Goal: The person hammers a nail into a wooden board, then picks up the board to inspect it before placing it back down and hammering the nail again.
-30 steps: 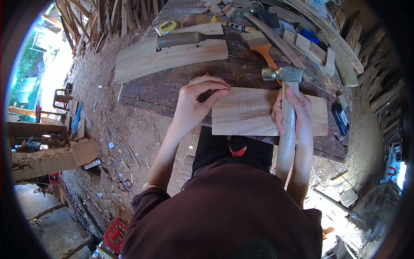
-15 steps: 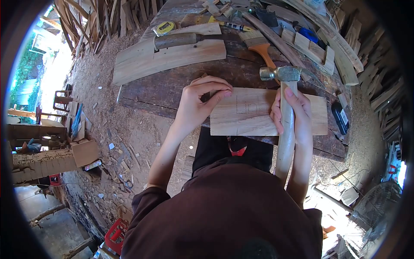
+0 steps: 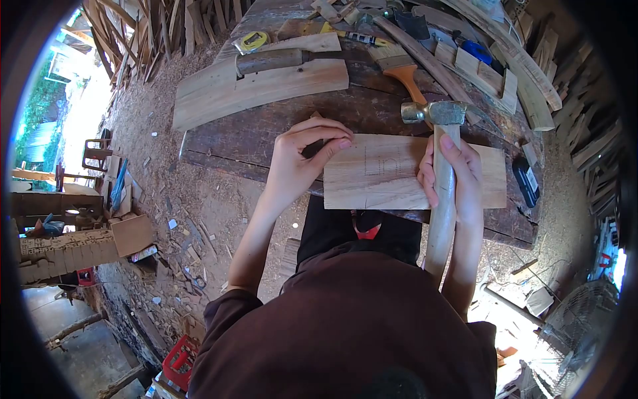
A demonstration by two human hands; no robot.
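Note:
My right hand (image 3: 458,163) is wrapped round the wooden handle of a claw hammer (image 3: 442,206), held upright over the right part of a flat wooden board (image 3: 382,189). The hammer's metal head points away from me. Pencil lines and rows of small dots mark the board's middle. At the board's far left corner is my left hand (image 3: 302,156), with thumb and fingertips pinched together. Whatever is between those fingers, if anything, is too small to make out.
The dark workbench (image 3: 259,149) carries a chisel (image 3: 272,62) on a larger plank (image 3: 206,100), a tape measure (image 3: 251,42), a paintbrush (image 3: 404,76), a marker (image 3: 362,38) and a black case (image 3: 525,183). A fan (image 3: 581,322) stands at the lower right.
My left hand has shifted slightly left, its fingertips drawing back from the board's corner. The hammer and my right hand have barely moved.

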